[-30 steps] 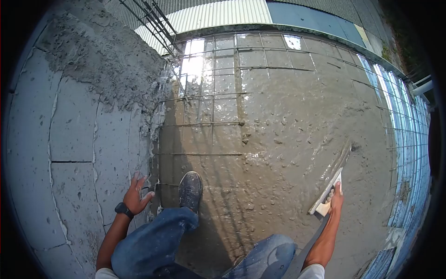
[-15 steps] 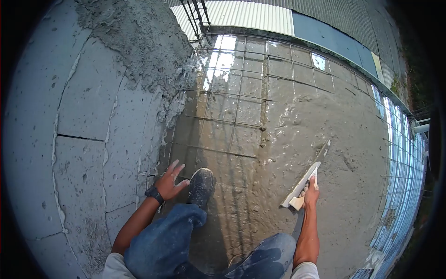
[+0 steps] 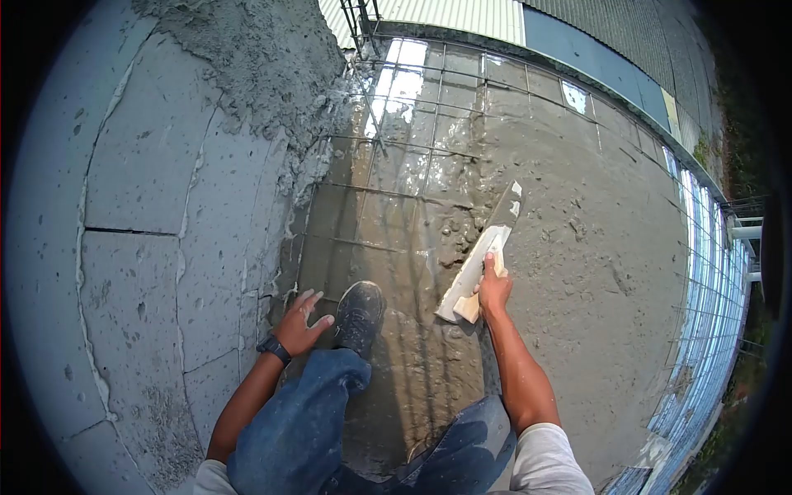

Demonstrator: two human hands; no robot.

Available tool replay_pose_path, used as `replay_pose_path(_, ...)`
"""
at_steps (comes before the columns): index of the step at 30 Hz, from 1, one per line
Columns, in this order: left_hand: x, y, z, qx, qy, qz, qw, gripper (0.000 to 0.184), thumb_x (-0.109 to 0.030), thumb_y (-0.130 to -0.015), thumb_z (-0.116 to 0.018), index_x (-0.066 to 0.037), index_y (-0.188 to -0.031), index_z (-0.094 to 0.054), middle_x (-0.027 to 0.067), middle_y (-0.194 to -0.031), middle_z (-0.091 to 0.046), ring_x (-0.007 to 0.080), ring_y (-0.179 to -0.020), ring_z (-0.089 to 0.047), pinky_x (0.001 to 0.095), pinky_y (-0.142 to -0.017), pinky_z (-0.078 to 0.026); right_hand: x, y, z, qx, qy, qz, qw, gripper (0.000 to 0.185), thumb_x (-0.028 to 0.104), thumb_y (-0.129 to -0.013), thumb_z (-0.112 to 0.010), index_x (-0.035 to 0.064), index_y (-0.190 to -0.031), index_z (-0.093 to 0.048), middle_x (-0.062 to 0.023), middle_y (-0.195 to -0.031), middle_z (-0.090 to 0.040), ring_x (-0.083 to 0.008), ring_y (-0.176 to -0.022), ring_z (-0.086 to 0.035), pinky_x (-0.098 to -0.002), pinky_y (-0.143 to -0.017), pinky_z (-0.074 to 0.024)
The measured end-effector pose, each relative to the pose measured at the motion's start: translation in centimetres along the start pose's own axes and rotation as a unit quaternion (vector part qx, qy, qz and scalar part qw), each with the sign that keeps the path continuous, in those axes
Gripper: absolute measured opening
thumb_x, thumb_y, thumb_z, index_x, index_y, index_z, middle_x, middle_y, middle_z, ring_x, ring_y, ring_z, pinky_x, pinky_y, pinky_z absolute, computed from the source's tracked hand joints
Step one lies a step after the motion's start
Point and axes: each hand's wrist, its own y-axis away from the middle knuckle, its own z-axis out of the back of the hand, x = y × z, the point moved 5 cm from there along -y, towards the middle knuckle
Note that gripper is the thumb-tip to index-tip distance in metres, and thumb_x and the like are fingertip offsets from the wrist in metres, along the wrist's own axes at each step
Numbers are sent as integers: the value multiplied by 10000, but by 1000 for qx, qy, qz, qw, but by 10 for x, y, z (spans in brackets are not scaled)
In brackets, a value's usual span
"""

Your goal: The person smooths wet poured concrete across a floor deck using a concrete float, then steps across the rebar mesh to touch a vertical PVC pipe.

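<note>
In my right hand (image 3: pixel 495 287) is a long concrete float (image 3: pixel 481 262), gripped by its pale handle. Its whitish, smeared blade slants up and to the right across the wet concrete (image 3: pixel 569 305), with rough lumps along its left side. My left hand (image 3: pixel 299 323), a dark watch at the wrist, holds nothing. Its fingers are spread beside my shoe (image 3: pixel 360 318), close to the block wall; I cannot tell if they touch anything.
A grey block wall (image 3: pixel 140 297) stands on the left, rough mortar (image 3: pixel 256 66) on its upper part. Steel mesh (image 3: pixel 388 191) lies in watery concrete ahead. Upright rebar (image 3: pixel 356 25) rises at the far corner. Corrugated sheets (image 3: pixel 718 272) border the right side.
My right hand has swept the float left and farther forward across the concrete, pushing up lumps at its left edge. My left hand stays spread in nearly the same place.
</note>
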Motion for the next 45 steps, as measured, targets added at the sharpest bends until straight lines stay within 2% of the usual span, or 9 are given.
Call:
replay_pose_path(9,18,1,-11,23,7,22,999,703,-475,-931,-632,13,-1415,-481,256,-1474,-438,393,-1354,-455,421,-1128,-364,12,26,61,123,-70,-39,989,456,465,-938,-675,11,-952,-636,9,-641,-527,-91,-457,-491,-274,-410,-409)
replay_pose_path(17,31,3,-14,30,1,28,999,695,-478,-937,-614,46,-1381,-503,263,-1421,-497,390,-1335,-473,421,-1117,-376,-100,90,322,-279,33,-5,960,496,485,-945,-656,-7,-1002,-632,-20,-660,-527,-104,-490,-481,-281,-430,-378)
replay_pose_path(23,35,8,-14,43,-16,51,998,711,-508,-945,-584,46,-1384,-503,270,-1412,-506,388,-1331,-479,425,-1117,-376,-274,226,449,-504,5,-215,836,784,604,-912,-616,-102,-1251,-585,-252,-1143,-670,-370,-982,-666,-443,-806,-550)
replay_pose_path(31,50,9,-22,69,-31,52,996,745,-549,-949,-554,45,-1396,-496,282,-1414,-507,390,-1335,-476,423,-1129,-362,-390,272,408,-397,-278,-289,826,859,704,-929,-473,-3,-1416,-484,-184,-1319,-610,-387,-1096,-636,-478,-846,-545)
replay_pose_path(32,50,9,-21,70,-31,56,995,748,-552,-949,-551,46,-1395,-496,283,-1410,-510,390,-1336,-476,424,-1129,-362,-313,266,374,-358,-231,-356,832,874,725,-937,-416,39,-1479,-422,-166,-1403,-546,-376,-1188,-590,-492,-900,-523)
replay_pose_path(33,48,8,-21,72,-31,58,995,752,-556,-949,-548,48,-1394,-497,285,-1407,-513,389,-1338,-475,424,-1129,-362,-352,244,383,-364,-302,-286,833,870,706,-939,-454,26,-1480,-420,-160,-1427,-514,-355,-1218,-559,-487,-926,-505)
replay_pose_path(38,38,4,-23,81,-25,58,995,759,-564,-950,-539,53,-1390,-498,288,-1403,-517,395,-1332,-482,427,-1124,-368,-270,188,350,-288,-235,-211,904,845,664,-926,-547,15,-1459,-449,-145,-1403,-530,-286,-1069,-592,-421,-855,-513)
replay_pose_path(41,48,7,-31,78,-11,47,996,757,-567,-950,-537,49,-1388,-502,290,-1395,-524,401,-1322,-490,428,-1119,-373,-257,136,333,-297,-291,-227,880,810,646,-925,-571,32,-1443,-467,-121,-1335,-565,-225,-910,-589,-379,-750,-513)
replay_pose_path(45,57,0,-37,66,-7,47,997,751,-568,-950,-537,44,-1384,-510,284,-1385,-537,405,-1311,-500,431,-1114,-378,-184,74,284,-268,-302,-171,898,620,621,-921,-606,76,-1212,-556,0,-887,-522,-123,-651,-483,-312,-558,-450)
